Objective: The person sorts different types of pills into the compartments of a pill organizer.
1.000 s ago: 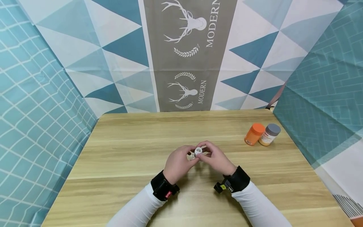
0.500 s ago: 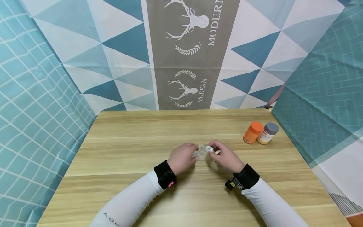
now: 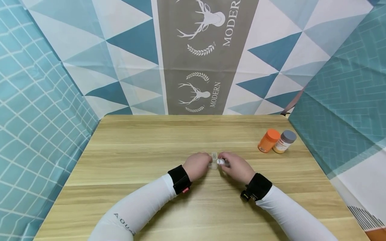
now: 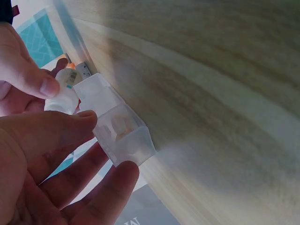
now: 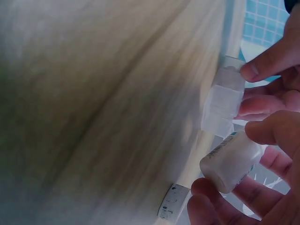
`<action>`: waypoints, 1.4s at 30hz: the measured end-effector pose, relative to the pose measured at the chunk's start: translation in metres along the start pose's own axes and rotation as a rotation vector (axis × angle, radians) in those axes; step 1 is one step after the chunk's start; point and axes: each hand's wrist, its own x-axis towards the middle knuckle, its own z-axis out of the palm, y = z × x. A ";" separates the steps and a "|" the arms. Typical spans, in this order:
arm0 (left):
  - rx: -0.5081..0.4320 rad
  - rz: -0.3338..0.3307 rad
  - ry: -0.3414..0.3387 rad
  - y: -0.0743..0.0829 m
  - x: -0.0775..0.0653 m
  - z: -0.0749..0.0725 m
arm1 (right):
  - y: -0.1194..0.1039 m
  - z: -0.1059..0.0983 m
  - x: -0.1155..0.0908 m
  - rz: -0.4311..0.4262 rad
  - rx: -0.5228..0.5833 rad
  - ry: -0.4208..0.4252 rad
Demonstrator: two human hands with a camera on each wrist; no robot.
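Note:
A small clear plastic box, its lid raised, sits on the table between both hands. My left hand pinches it between thumb and fingers from the left. In the left wrist view, a pale tan shape shows through the wall of the box; what it is cannot be told. My right hand holds a small white pill bottle by its sides. The bottle is tipped, with its white neck pointing at the box. Fingers hide most of the bottle in the head view.
An orange jar and a grey-lidded jar stand side by side at the back right of the wooden table. A small grey-white piece with dark marks shows low in the right wrist view. Patterned cloths hang around the table.
The right hand first moved right with the bottle, away from the left hand, then lowered it and tipped it towards the box. The clear box, earlier mostly covered by the hands, now shows between them.

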 end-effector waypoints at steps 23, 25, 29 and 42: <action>-0.014 0.006 0.012 0.000 -0.001 -0.002 | -0.009 -0.003 0.006 -0.182 -0.270 0.031; -0.007 0.008 0.017 -0.001 -0.001 -0.002 | -0.009 -0.003 0.007 -0.198 -0.281 0.034; -0.001 0.005 0.018 -0.002 -0.001 -0.001 | -0.009 -0.003 0.009 -0.223 -0.309 0.035; -0.012 -0.012 0.015 -0.003 -0.001 0.001 | -0.010 -0.003 0.012 -0.261 -0.324 0.037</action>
